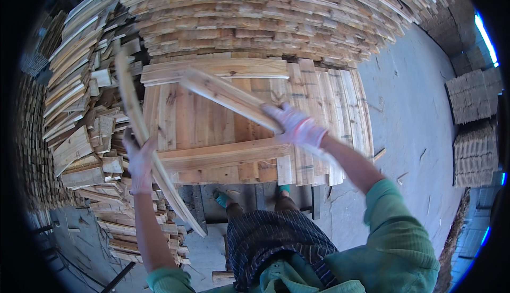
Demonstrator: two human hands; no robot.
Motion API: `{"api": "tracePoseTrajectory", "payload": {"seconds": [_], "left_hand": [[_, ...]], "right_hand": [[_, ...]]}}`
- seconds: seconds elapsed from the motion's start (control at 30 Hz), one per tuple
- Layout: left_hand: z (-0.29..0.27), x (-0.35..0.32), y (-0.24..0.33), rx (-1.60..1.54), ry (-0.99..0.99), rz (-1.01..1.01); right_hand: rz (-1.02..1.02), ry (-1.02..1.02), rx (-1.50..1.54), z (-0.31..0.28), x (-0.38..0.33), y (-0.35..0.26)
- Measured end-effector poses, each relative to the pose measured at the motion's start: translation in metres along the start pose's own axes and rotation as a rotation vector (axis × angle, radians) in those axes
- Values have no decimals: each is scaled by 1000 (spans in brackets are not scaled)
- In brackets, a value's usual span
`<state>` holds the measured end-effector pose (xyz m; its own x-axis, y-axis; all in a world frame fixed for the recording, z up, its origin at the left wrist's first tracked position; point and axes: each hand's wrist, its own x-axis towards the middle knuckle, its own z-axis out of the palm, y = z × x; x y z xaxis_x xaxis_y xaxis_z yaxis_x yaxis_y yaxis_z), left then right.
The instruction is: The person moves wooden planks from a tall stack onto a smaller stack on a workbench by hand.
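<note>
Slat (pixel 228 97) up-left from right grip (pixel 297 128)

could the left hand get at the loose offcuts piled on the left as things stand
Probably not freely: the left hand already grips a long slat. The offcuts lie right beside it with nothing between, so the way is open, but the hand is full.

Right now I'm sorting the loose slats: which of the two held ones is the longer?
The slat in the left hand: that long slat runs from high at the left to below the workbench edge. The short slat in the right hand spans less.
</note>
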<state>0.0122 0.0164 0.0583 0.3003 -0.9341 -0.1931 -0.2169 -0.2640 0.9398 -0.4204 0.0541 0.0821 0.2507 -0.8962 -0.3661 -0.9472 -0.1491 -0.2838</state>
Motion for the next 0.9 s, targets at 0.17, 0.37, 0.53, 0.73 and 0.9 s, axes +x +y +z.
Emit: {"api": "tracePoseTrajectory", "payload": {"seconds": [0.17,0.37,0.53,0.73,0.9], "left_hand": [[15,-146,8,-532,-37,-391],[140,-310,-53,-754,74,-509],[211,-436,-85,-867,-202,-995],[284,-473,-116,-941,-208,-1283],[364,-376,-106,-1114,-355,-1114]], "right_hand": [[10,-240,-411,-57,5,140],[117,-108,-112,-5,37,250],[-36,-100,-188,-18,50,246],[-48,-21,-187,0,40,259],[-88,-4,-140,10,67,252]]}}
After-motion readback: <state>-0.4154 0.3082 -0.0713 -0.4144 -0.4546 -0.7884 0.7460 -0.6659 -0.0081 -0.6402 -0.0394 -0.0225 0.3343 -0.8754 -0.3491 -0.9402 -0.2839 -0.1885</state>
